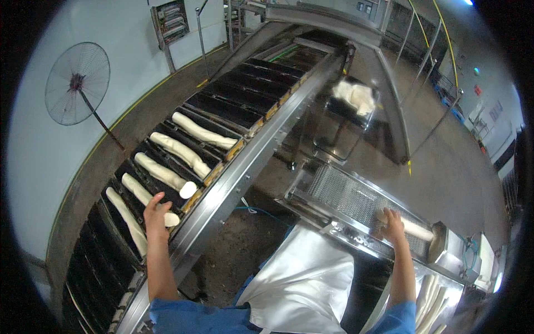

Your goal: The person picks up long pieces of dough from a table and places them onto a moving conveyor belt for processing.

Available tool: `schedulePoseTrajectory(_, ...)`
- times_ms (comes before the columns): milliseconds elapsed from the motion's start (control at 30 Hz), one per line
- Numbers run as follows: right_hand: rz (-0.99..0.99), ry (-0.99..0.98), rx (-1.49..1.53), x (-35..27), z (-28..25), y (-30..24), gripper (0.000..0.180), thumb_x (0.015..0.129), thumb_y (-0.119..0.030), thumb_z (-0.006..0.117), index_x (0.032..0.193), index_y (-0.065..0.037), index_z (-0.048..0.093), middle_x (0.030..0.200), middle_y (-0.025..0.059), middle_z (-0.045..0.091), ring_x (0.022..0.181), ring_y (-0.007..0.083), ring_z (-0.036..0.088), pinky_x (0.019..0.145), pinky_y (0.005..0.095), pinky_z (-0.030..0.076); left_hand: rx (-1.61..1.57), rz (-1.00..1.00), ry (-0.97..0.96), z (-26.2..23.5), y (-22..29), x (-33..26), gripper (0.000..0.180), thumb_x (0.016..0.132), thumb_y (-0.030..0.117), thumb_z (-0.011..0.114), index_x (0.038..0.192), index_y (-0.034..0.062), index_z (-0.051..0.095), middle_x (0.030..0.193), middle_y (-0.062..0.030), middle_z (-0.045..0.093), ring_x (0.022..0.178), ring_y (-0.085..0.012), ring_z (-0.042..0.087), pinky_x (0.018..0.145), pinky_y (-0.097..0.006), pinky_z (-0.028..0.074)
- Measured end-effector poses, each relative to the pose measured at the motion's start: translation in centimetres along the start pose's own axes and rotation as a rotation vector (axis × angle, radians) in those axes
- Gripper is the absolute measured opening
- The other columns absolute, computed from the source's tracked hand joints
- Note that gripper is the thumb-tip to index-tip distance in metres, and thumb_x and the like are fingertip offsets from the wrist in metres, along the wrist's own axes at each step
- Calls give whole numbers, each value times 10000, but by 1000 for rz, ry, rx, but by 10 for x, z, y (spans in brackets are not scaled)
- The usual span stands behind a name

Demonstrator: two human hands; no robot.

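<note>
Head view shows five dough rolls (167,172) lying on the tray conveyor (225,104), each one across its own black tray, around and beyond the left hand (157,214). By this hand the near part of the second-closest roll is covered; its round pale end comes out just to the right of the fingers. The thumb and the forefinger are held apart, and the left hand seems not to be closed about the roll; whether it is being pressed or only lightly touched cannot be told.

Under the right hand (393,224), on the wire-mesh belt (347,189), one more roll (417,230) is lying, with its longer visible part to the right of the hand, toward the metal housing (446,247). The fingers are bent over this roll, but whether it is gripped or only rested upon cannot be told.

Judged from how things lie, the work seems to be only partly done. Five trays have been supplied with a roll, while farther ahead of the left hand, and also nearer below it, black tray surfaces are shown. As what is left, the roll under the right hand can be counted, and probably also the bunch of dough strips (428,300) below that hand. Well beyond the right hand, a dough heap (356,97) is seen; its part in the work is not clear.
</note>
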State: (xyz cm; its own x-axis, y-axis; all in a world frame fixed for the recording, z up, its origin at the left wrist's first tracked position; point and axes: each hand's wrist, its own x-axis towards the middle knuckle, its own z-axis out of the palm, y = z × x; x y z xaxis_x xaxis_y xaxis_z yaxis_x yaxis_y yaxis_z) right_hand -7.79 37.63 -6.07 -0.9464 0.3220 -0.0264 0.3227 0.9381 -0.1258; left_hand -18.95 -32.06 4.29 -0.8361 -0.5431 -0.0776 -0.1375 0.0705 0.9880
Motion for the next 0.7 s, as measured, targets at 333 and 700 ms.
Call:
schedulePoseTrajectory(333,67,-4,-274,70,-7,-41,659,595,-249,863,1204,-141,637,1307,193,521,1254,368,489,978,498,454,388,194,329,-8,-7,91,559,763,-174,560,1283,31,572,1334,-154,564,1266,-287,551,1067,-352,403)
schedulePoseTrajectory(700,-55,97,-27,124,-13,-58,518,626,-229,857,1040,-38,612,1047,176,597,1028,385,604,888,457,522,660,124,107,-50,-4,96,342,939,82,630,1268,-6,598,1242,-164,638,1208,-255,590,1016,-339,443)
